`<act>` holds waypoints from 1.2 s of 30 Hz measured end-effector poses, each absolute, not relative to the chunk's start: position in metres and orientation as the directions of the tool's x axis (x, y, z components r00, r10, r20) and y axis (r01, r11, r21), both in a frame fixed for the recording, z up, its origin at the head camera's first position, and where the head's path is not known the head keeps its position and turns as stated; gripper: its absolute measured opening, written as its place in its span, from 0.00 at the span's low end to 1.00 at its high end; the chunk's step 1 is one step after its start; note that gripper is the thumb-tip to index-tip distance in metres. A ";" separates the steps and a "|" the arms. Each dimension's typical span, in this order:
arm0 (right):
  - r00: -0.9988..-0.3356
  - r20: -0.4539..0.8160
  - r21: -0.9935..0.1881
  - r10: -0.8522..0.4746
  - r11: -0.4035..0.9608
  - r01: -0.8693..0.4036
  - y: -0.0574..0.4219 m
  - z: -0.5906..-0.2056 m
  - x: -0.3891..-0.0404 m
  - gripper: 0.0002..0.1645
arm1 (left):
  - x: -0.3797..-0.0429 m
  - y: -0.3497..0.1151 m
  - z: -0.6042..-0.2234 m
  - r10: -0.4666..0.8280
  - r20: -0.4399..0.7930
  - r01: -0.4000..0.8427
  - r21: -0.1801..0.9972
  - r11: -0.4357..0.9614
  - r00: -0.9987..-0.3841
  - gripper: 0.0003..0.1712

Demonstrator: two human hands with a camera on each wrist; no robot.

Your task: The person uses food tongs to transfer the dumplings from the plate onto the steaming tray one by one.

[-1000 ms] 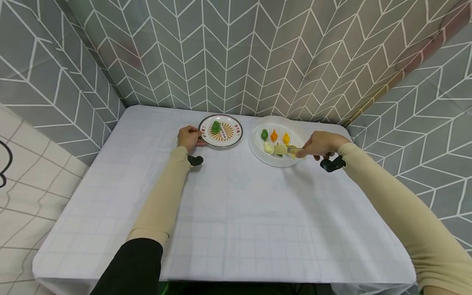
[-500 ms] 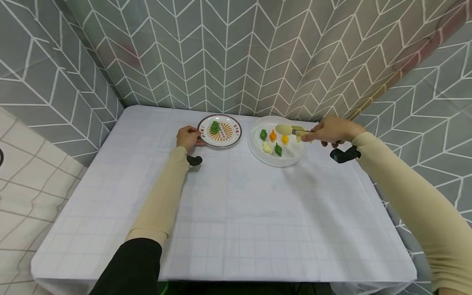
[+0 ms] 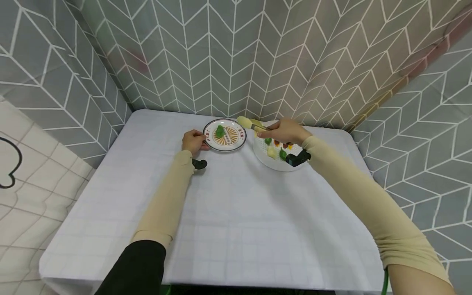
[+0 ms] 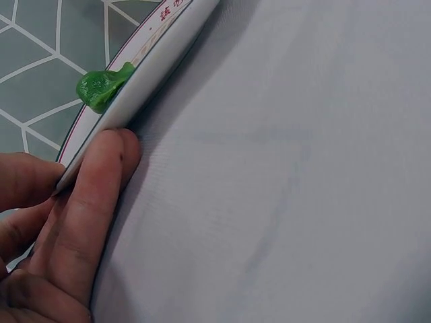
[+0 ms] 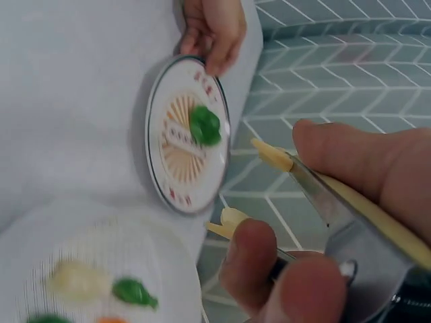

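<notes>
My left hand point(image 3: 193, 141) grips the near-left rim of a white plate point(image 4: 151, 87), thumb above and fingers underneath. One small green pepper point(image 5: 205, 125) lies on this plate, over its sunburst print. In my right hand point(image 3: 284, 131) is a pair of tongs point(image 5: 323, 195) with pale yellow tips. The tips stand apart with nothing seen between them, close to the plate's right rim in the head view. Below that hand, a round white draining tray point(image 3: 274, 166) bears a pale yellow pepper point(image 3: 271, 152), a dark green pepper point(image 3: 282, 154) and others partly hidden.
A white cloth point(image 3: 236, 213) covers the table. Behind it hangs a grey curtain point(image 3: 228, 61) with white chevron lines, close to the plate and tray. More of this patterned sheet point(image 3: 424, 164) stands at the right side.
My right hand has lifted the tongs off the tray's peppers and carried them left, towards the plate. The dark green pepper under them stays on the tray. My left hand keeps its grip.
</notes>
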State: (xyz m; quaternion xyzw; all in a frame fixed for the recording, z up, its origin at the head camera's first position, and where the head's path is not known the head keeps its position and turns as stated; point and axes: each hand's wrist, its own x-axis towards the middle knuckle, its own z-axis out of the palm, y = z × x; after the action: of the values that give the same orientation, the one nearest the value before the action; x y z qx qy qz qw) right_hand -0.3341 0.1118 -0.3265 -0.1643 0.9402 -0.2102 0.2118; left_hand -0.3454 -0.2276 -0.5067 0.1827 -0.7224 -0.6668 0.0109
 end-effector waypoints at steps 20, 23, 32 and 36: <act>-0.834 -0.394 -0.521 -0.386 0.842 -0.143 0.051 -0.395 -0.355 0.44 | -0.342 -0.220 -0.514 -0.281 -0.251 -0.278 0.958 0.062 -0.926 0.17; -0.836 -0.384 -0.513 -0.392 0.843 -0.159 0.046 -0.393 -0.356 0.44 | -0.343 -0.220 -0.512 -0.285 -0.242 -0.271 0.960 0.066 -0.927 0.16; -0.839 -0.362 -0.494 -0.406 0.847 -0.196 0.026 -0.390 -0.362 0.41 | -0.338 -0.222 -0.502 -0.299 -0.197 -0.229 0.970 0.077 -0.934 0.16; -0.838 -0.363 -0.489 -0.407 0.849 -0.201 0.017 -0.392 -0.364 0.46 | -0.342 -0.225 -0.505 -0.304 -0.204 -0.234 0.970 0.065 -0.931 0.16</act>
State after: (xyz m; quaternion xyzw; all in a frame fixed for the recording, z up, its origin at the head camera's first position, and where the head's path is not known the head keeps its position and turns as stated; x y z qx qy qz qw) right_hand -0.3639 0.0165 -0.3917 -0.1629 0.9328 -0.2213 0.2334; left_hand -0.3416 -0.2251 -0.5048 0.1845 -0.7293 -0.6583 0.0266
